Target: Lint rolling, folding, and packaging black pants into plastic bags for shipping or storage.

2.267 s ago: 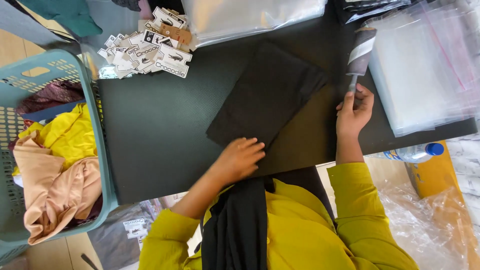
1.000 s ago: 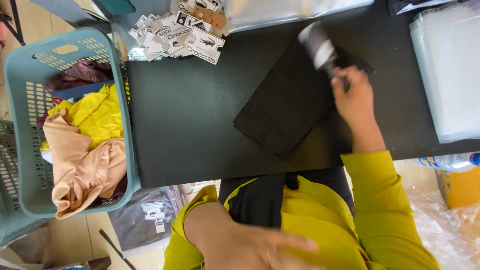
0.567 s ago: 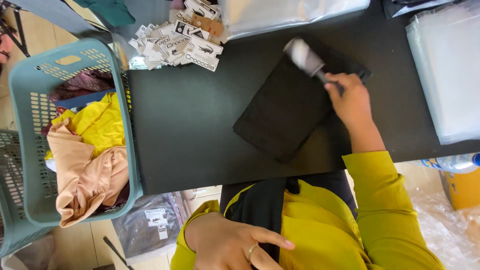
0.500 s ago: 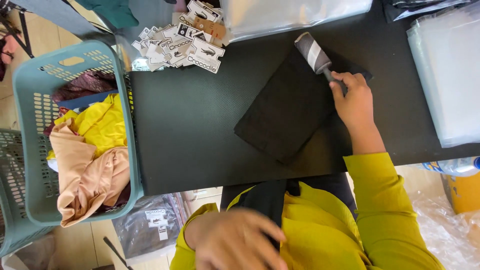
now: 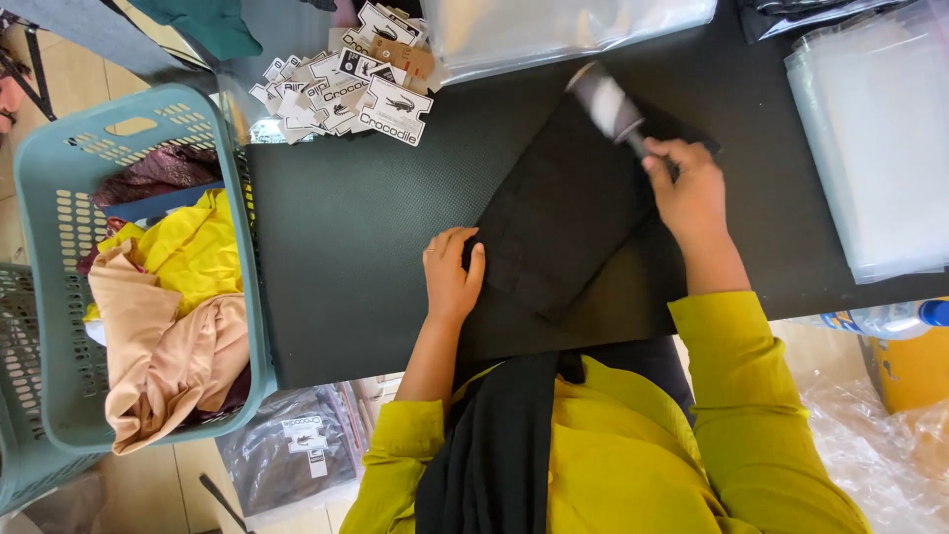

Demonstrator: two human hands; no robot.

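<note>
Back on the tabletop (image 5: pixel 336 297), my left hand (image 5: pixel 452 279) lies flat at the folded black cloth (image 5: pixel 563 213)'s 8 o'clock edge; my right hand (image 5: pixel 685 193) grips the lint roller (image 5: pixel 605 104) at 1 o'clock. Hard rolling could rumple the fold.

**One head cam, looking straight down**

Only one view here, so nothing overlaps with a second camera. It sits on the person's head and points nearly straight down, so the yellow sleeves and chest fill the bottom edge. The far side of the black tabletop (image 5: pixel 366 257) runs along the top of the frame. It's close, about arm's reach. Left edge catches a teal basket (image 5: pixel 59 129) standing on the floor, right edge a stack of clear bags (image 5: pixel 870 148). Both hands are in shot.
</note>
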